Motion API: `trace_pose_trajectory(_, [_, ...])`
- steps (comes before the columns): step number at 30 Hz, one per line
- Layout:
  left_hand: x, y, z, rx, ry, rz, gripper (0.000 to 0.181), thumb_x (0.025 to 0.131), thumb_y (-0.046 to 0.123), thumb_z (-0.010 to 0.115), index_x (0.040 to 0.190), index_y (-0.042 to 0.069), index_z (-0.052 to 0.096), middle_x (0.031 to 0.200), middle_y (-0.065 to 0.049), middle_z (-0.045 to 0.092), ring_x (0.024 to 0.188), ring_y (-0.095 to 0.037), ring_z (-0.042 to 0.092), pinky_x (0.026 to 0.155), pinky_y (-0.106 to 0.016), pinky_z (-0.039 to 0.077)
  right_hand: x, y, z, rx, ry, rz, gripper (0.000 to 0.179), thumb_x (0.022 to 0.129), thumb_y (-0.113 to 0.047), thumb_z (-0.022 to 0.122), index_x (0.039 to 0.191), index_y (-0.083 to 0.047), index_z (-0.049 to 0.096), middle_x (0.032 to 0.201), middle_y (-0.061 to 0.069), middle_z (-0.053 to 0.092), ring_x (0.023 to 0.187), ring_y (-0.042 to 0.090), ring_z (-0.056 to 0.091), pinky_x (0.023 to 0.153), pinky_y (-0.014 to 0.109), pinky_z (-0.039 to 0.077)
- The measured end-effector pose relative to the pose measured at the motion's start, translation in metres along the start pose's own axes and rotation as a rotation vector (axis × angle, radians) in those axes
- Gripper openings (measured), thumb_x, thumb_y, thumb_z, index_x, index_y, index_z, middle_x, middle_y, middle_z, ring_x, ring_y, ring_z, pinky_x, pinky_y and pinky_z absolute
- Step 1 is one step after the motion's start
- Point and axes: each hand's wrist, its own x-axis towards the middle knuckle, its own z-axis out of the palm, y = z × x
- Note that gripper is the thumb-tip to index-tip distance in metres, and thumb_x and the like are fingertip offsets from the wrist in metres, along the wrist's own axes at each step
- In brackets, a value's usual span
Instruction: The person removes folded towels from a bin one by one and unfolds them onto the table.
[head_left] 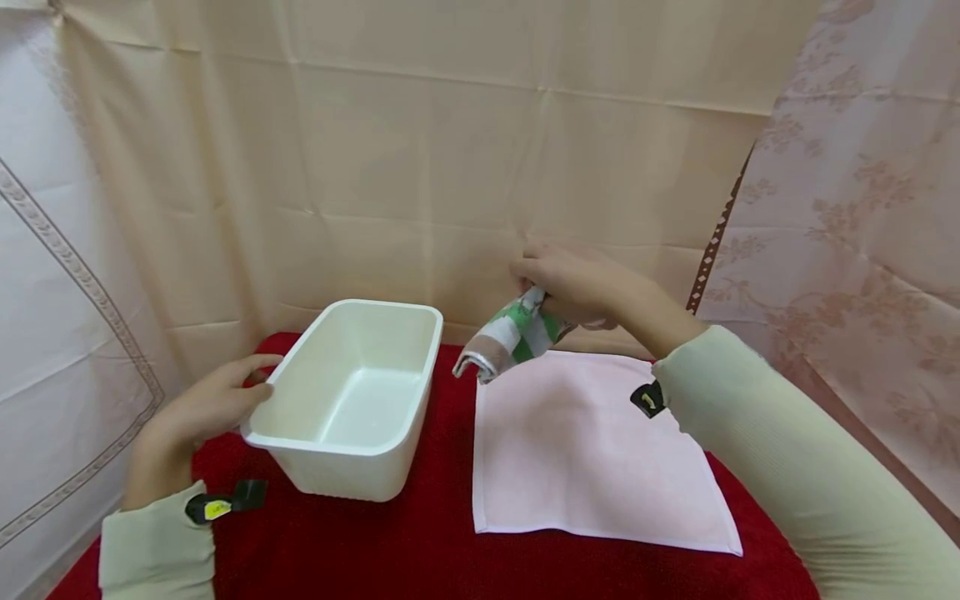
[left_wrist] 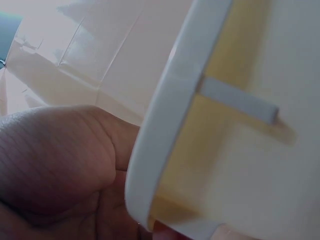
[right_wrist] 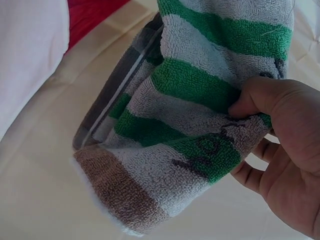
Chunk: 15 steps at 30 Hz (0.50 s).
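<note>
Over the far-left corner of the pink cloth (head_left: 600, 467), a striped towel (head_left: 517, 333) hangs from the R hand (head_left: 570, 279), apparently off the red-covered counter (head_left: 442, 542). Fingers there pinch it, gap narrow: thumb on one face, the others curled behind, w/ fabric between. Wt. prob. low, as it looks like terry in green, white & brown; should be soft, floppy, no risk of breaking, & the looped pile ought to give good friction, so min. squeeze needed. Main issue: limp layers. It's folded over loosely, incl. a dark-grey band at the back, & the free end droops away from the hand, so a one-spot hold may let folds slip apart or twist. Best hold, IMO: two corners of one edge, 1 per hand, or a full pinch thru all layers if the fold's to be kept.

L hand (head_left: 217, 400) holds the white tub (head_left: 337, 475) by its left rim; exact fingertip positions partly hidden. Tub looks like thin, rigid plastic: prob. light, smooth, a bit slick, apt to slide or tip if pushed. Rim's the obvious place to grip, approx. mid-side.
</note>
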Motion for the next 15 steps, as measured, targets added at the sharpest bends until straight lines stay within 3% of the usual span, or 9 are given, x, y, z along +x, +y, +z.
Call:
trace_pose_trajectory(6, [-0.001, -0.002, -0.003, 0.03, 0.01, -0.002, 0.049, 0.103, 0.007, 0.051, 0.145, -0.014, 0.04, 0.128, -0.034, 0.056, 0.1, -0.034, 0.063, 0.073, -0.034, 0.056, -0.01, 0.004, 0.012, 0.148, -0.057, 0.053, 0.029, 0.086, 0.005, 0.074, 0.099, -0.016, 0.058, 0.102, 0.003, 0.053, 0.099, 0.024, 0.052, 0.081, 0.037, 0.053])
trace_pose_trajectory(15, [0.0, -0.005, -0.005, 0.1, 0.083, -0.03, 0.046, 0.102, 0.011, 0.056, 0.14, -0.013, 0.047, 0.126, -0.035, 0.057, 0.107, -0.044, 0.059, 0.081, -0.046, 0.056, -0.02, 0.006, 0.036, 0.241, -0.093, 0.069, 0.031, 0.085, 0.01, 0.073, 0.092, -0.017, 0.059, 0.097, 0.002, 0.054, 0.095, 0.025, 0.053, 0.077, 0.037, 0.053])
